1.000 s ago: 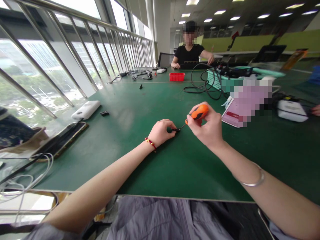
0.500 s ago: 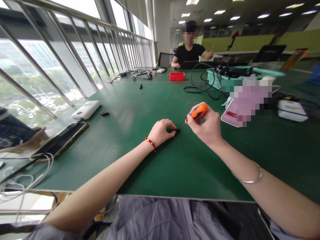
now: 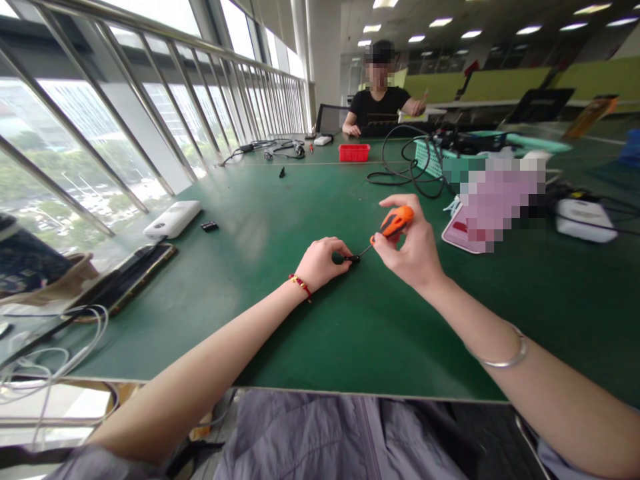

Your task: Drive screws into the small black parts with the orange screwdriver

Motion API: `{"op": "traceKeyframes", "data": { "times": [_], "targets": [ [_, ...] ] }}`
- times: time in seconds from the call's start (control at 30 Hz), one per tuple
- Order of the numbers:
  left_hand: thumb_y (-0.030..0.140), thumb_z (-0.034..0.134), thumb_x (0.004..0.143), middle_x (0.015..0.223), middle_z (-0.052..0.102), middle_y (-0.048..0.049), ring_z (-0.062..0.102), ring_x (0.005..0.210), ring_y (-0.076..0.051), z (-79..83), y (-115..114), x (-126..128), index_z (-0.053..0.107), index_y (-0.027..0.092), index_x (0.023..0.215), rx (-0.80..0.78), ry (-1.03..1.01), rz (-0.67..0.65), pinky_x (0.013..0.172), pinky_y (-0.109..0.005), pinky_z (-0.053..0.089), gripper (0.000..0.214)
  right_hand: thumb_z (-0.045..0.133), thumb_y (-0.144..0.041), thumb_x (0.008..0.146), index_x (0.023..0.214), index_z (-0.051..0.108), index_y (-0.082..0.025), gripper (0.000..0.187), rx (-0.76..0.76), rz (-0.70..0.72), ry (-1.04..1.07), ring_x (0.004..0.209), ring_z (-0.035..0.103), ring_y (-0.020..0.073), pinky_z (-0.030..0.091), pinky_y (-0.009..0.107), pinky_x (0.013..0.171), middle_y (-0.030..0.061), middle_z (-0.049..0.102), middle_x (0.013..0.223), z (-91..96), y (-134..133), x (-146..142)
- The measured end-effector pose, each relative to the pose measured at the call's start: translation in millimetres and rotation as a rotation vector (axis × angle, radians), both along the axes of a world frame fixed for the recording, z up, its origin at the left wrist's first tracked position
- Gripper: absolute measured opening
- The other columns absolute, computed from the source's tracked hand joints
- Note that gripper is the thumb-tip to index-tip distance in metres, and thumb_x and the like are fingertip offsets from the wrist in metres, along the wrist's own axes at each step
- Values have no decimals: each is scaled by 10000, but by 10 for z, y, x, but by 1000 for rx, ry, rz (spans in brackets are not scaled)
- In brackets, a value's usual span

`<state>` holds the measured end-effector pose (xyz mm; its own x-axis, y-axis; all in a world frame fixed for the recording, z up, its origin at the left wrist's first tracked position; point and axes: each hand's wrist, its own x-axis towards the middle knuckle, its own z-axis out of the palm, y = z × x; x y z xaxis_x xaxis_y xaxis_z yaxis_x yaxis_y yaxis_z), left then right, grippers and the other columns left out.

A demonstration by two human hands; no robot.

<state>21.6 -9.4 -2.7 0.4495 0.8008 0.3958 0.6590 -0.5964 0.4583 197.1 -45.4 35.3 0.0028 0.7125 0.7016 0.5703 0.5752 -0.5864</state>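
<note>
My left hand [image 3: 324,260] rests on the green table, thumb and fingers pinched on a small black part [image 3: 354,259] whose exact kind I cannot make out. An orange and black screwdriver [image 3: 395,221] is held at a slant in my right hand [image 3: 414,248], between the thumb and the curled fingers, with the index finger lifted off the handle. Its thin shaft points down and left, and the tip meets the black part.
A small black piece [image 3: 209,227] and a white power bank [image 3: 173,220] lie to the left. Farther back stand a red bin [image 3: 354,153] and a teal basket [image 3: 430,160] with cables. A pink phone [image 3: 463,233] is at the right. Across the table sits a person [image 3: 379,103].
My right index finger has lifted and straightened away from the screwdriver's handle. The left hand and the black part have stayed in place.
</note>
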Motion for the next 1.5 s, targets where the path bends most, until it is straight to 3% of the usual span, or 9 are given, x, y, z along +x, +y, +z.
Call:
{"op": "traceKeyframes", "data": {
  "times": [0.1, 0.3, 0.57, 0.73, 0.9, 1.13, 1.33, 1.4, 1.5],
  "targets": [
    [181, 647, 686, 803, 680, -10, 625, 785, -165, 0, 2, -2, 680, 181, 756, -7, -2, 8, 776, -297, 485, 77, 620, -329, 688, 1146, 453, -215, 501, -11, 9, 41, 547, 515, 140, 401, 259, 527, -44, 530, 650, 6, 12, -2],
    [187, 647, 696, 802, 679, -11, 623, 781, -156, -2, 0, -8, 684, 179, 763, -24, -22, 5, 776, -289, 488, 77, 602, -334, 725, 731, 578, -199, 137, -126, 3, 72, 452, 403, 94, 359, 243, 506, -57, 454, 503, 49, 5, -13],
    [188, 652, 694, 807, 680, -13, 624, 791, -163, -13, 13, -7, 686, 179, 767, -12, -8, 4, 783, -299, 488, 81, 665, -266, 653, 996, 497, -228, 384, 19, -3, 93, 526, 486, 126, 394, 262, 496, -18, 529, 709, -28, 63, 8],
    [178, 646, 693, 806, 680, -11, 625, 791, -162, 2, -3, -2, 684, 182, 764, -17, -11, 6, 778, -296, 490, 81, 594, -428, 755, 907, 522, -229, 261, 31, -107, 81, 486, 490, 131, 384, 264, 510, -35, 502, 590, 16, 1, 2],
    [173, 645, 694, 807, 677, -11, 624, 800, -165, 2, -3, -1, 679, 185, 760, -5, -6, -2, 784, -296, 490, 75, 568, -356, 762, 864, 531, -228, 168, 27, -30, 39, 467, 475, 109, 390, 247, 516, -52, 503, 569, 37, -40, -1],
    [170, 650, 689, 808, 672, -23, 623, 793, -173, -11, 1, -7, 677, 170, 756, 14, -9, -12, 786, -304, 492, 73, 646, -340, 674, 1091, 455, -240, 469, 120, -23, -14, 557, 521, 149, 406, 279, 520, -25, 540, 679, 23, -20, 14],
    [167, 642, 695, 817, 673, -13, 626, 804, -166, -9, 6, -10, 675, 182, 759, 7, -3, -11, 786, -292, 490, 74, 599, -379, 740, 826, 553, -233, 176, 24, -60, -18, 402, 422, 113, 359, 266, 512, -79, 393, 436, 92, -95, -26],
    [170, 644, 696, 820, 672, -15, 626, 804, -167, -10, 8, -10, 675, 180, 762, 3, -7, -13, 785, -292, 489, 74, 588, -319, 737, 854, 553, -231, 151, 23, -21, -12, 413, 420, 112, 373, 269, 521, -75, 413, 468, 87, -92, -21],
    [171, 649, 693, 815, 671, -19, 625, 801, -168, -17, 7, -9, 673, 172, 762, 2, -17, -17, 782, -294, 487, 73, 604, -252, 680, 1033, 502, -224, 368, 128, 21, -7, 571, 510, 144, 436, 302, 608, -21, 537, 687, 53, -53, -1]
  ]
}}
